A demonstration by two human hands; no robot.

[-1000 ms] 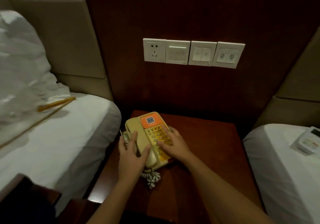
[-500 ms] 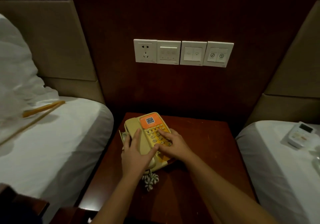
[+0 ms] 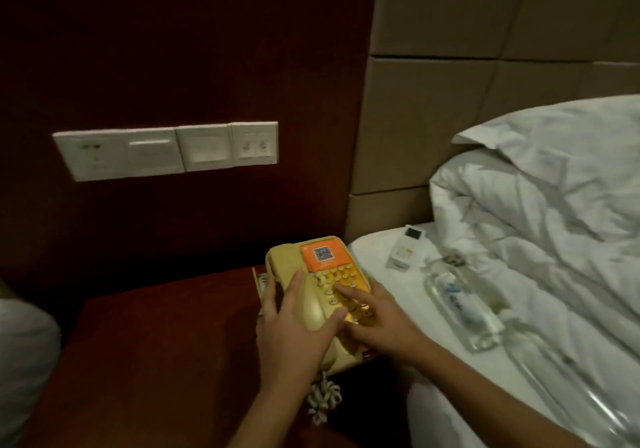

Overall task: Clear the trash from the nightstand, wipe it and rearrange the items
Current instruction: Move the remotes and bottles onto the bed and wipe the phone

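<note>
A beige telephone [image 3: 313, 274] with an orange label and keypad sits at the right side of the dark red nightstand [image 3: 166, 343], against the right bed. My left hand [image 3: 294, 330] lies over its handset, fingers wrapped on the left side. My right hand [image 3: 377, 319] rests on the keypad and grips the phone's right edge. The coiled cord [image 3: 323, 401] hangs below the phone. On the right bed lie a white remote control [image 3: 405, 252] and a clear plastic bottle [image 3: 460, 302].
Wall switches and a socket [image 3: 166, 151] are set in the dark panel behind the nightstand. A rumpled white duvet and pillow [image 3: 540, 198] fill the right bed. A corner of the left bed [image 3: 24, 354] shows at the left edge. Clear plastic wrap [image 3: 568, 382] lies on the right bed.
The phone, held in both hands, has shifted from the nightstand's left side to its right side by the right bed. My view has swung right; the bottle and duvet now show.
</note>
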